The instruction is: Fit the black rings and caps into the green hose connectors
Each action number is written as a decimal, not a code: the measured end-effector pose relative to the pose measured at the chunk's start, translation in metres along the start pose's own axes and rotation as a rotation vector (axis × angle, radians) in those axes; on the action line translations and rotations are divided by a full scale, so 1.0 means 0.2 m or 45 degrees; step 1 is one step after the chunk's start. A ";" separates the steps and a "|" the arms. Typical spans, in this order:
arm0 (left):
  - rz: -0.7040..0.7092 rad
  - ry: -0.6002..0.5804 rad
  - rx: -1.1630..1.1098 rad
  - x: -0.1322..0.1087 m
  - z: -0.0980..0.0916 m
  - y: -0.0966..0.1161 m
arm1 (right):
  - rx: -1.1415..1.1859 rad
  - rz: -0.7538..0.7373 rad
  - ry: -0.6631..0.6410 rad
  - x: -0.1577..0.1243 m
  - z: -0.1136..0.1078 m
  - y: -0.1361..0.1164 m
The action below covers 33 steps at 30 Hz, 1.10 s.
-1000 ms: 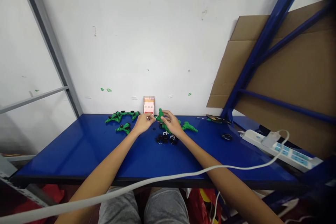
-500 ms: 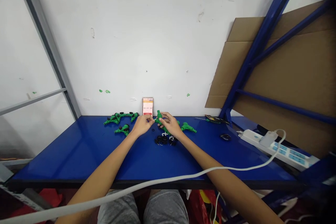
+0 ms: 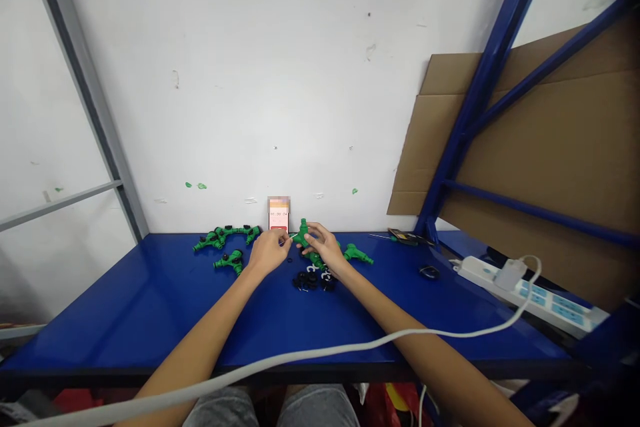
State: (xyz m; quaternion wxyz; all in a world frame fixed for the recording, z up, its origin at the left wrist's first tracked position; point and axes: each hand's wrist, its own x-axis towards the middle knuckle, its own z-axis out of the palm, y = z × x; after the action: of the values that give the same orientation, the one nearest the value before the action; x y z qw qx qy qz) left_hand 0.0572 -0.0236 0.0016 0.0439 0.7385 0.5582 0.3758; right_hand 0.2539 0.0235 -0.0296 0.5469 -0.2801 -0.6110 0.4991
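Note:
My right hand point(image 3: 325, 245) holds a green branched hose connector point(image 3: 303, 233) upright above the table, its fingers closed around one side. Close on its left, my left hand point(image 3: 271, 252) pinches a thin, whitish piece point(image 3: 294, 236) whose tip is at the connector; whether it is inserted cannot be made out. Beneath the hands lie black rings and caps point(image 3: 305, 280) with small white C-shaped parts point(image 3: 312, 268). A single small black ring point(image 3: 289, 260) rests near my left fingertips. Another green connector point(image 3: 359, 253) lies right of my right hand.
Several green connectors with black valves point(image 3: 227, 235) lie at the table's back left. A phone point(image 3: 279, 215) leans on the wall. A screwdriver point(image 3: 395, 237), black mouse-like object point(image 3: 429, 271) and power strip point(image 3: 525, 290) are at right. A white cable point(image 3: 350, 347) crosses in front.
The camera view has tilted up slightly, and the phone's display has changed. Both hands stay at the connector, with my left fingertips a little farther from it.

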 end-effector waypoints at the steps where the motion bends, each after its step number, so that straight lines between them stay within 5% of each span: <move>1: 0.002 -0.006 -0.008 0.00 0.00 0.00 | 0.024 0.006 -0.002 0.00 0.00 -0.01; 20: -0.022 -0.156 -0.263 0.02 0.01 -0.04 | 0.000 0.040 0.050 -0.03 0.02 -0.03; 29: -0.068 -0.151 0.031 0.02 -0.01 -0.06 | -0.013 0.024 0.093 -0.01 0.00 -0.02; 33: -0.090 -0.274 0.179 0.02 0.02 -0.11 | -0.041 0.032 0.133 0.00 -0.02 0.00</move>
State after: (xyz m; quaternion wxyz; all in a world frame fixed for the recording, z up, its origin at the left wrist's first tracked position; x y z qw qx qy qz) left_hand 0.0415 -0.0110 -0.0102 0.0649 0.7556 0.6009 0.2527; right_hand 0.2578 0.0247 -0.0301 0.5670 -0.3222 -0.5861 0.4808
